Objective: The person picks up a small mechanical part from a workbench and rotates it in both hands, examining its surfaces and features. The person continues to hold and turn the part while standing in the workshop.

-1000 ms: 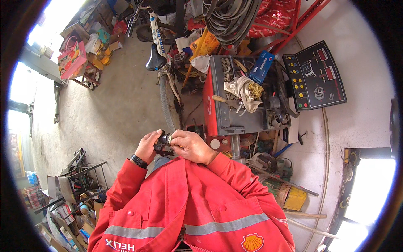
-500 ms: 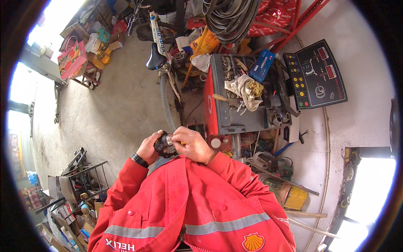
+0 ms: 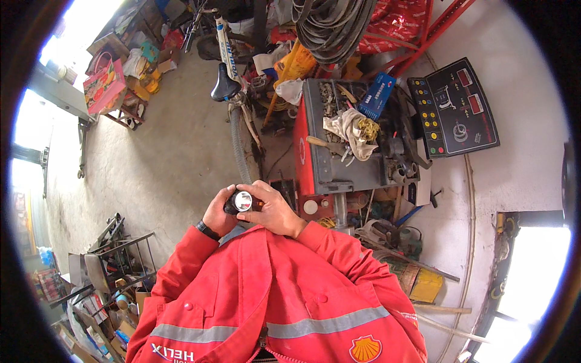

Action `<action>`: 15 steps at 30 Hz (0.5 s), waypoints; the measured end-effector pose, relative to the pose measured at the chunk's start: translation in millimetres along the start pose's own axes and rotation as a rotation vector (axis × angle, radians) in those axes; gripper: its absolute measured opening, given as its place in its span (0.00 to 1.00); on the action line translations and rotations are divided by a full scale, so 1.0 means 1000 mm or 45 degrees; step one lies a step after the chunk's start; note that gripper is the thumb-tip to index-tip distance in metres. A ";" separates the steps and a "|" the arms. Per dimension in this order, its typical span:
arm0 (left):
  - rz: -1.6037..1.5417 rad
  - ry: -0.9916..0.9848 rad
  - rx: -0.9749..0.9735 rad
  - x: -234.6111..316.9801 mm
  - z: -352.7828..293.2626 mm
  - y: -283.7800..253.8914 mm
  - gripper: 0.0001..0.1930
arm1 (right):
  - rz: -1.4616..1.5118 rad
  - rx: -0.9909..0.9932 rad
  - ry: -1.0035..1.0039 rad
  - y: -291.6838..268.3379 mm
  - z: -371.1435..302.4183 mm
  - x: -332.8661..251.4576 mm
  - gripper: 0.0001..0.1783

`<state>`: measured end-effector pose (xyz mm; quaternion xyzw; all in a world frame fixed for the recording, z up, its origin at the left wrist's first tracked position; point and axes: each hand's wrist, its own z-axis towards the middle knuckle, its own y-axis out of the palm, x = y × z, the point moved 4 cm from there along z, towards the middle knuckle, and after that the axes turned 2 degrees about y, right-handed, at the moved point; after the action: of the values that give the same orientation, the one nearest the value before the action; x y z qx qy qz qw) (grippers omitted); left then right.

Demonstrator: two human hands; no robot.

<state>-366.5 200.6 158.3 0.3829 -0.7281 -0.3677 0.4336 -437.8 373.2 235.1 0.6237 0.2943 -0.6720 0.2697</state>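
A black flashlight (image 3: 243,201) with a round, shiny silver reflector is held in front of my waist, its reflector face turned up towards me. My left hand (image 3: 218,213), below a dark wristwatch, closes round its left side. From the right, my right hand (image 3: 275,210) grips the other side, thumb near the reflector's lower rim and fingers over the top. The back of the flashlight is hidden by my hands.
A bicycle (image 3: 229,78) stands ahead. To its right is a red and grey machine cabinet (image 3: 339,172) bearing a rag (image 3: 351,130), a brush and a blue box (image 3: 377,95). A control panel (image 3: 454,109) is by the wall. A metal rack (image 3: 130,257) stands at left.
The flashlight has turned so its reflector now faces up at me. My right hand has shifted from pinching its silver end to gripping its side.
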 end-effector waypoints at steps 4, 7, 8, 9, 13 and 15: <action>0.050 0.018 0.066 -0.003 0.002 -0.005 0.22 | -0.094 0.106 -0.030 0.001 -0.001 -0.001 0.36; 0.186 0.080 0.120 -0.003 0.004 -0.005 0.21 | -0.136 0.202 -0.098 0.000 -0.003 -0.002 0.34; 0.283 0.147 0.155 -0.003 0.005 -0.003 0.20 | -0.151 0.233 -0.123 0.000 -0.003 -0.002 0.34; 0.377 0.202 0.189 -0.002 0.006 -0.001 0.20 | -0.166 0.264 -0.148 -0.001 -0.004 -0.002 0.33; 0.921 0.515 0.255 0.011 -0.004 0.018 0.21 | -0.286 0.341 -0.174 -0.005 -0.005 0.001 0.31; 1.135 0.540 0.190 0.016 -0.011 0.031 0.20 | -0.295 0.331 -0.152 -0.005 -0.005 0.003 0.31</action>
<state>-368.5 198.0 194.4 0.1309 -0.7411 -0.0075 0.6585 -438.7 380.4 231.7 0.5742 0.2583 -0.7668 0.1246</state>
